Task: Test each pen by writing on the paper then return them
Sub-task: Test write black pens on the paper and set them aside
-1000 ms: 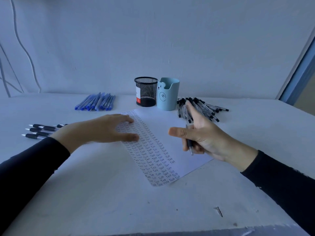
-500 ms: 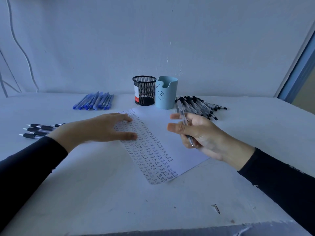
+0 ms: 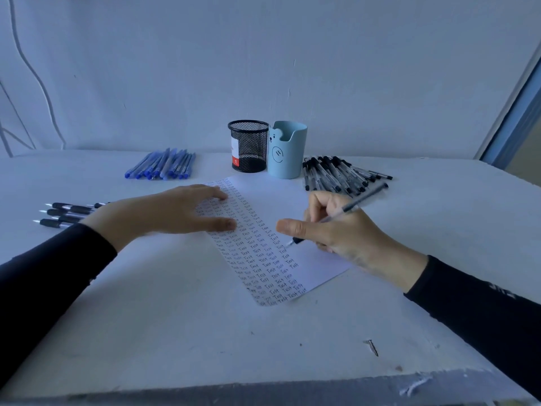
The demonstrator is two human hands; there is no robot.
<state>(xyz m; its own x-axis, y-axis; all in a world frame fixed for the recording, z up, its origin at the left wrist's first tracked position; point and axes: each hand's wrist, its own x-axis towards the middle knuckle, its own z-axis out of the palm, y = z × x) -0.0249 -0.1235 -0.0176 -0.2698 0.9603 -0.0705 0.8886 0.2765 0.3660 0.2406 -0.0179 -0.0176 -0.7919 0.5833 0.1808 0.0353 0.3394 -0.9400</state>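
A white paper [image 3: 316, 259] covered with columns of the word "Test" lies on the white table. My left hand [image 3: 164, 212] rests flat on its left part, fingers spread. My right hand [image 3: 336, 230] grips a black pen [image 3: 355, 205] in a writing hold, its tip touching the paper at the right edge of the written columns. A pile of black pens [image 3: 339, 174] lies behind my right hand. Several blue pens [image 3: 164, 168] lie at the back left. Three black pens [image 3: 64, 213] lie at the far left, partly hidden by my left arm.
A black mesh pen cup [image 3: 248, 146] and a light blue pen holder [image 3: 288, 150] stand side by side behind the paper, near the wall. A small screw [image 3: 372, 346] lies near the table's front edge [image 3: 263, 391]. A window frame [image 3: 524, 112] stands at the right.
My right hand turned the pen from a loose hold into a writing grip and lowered its tip onto the paper. My left hand stayed flat on the paper.
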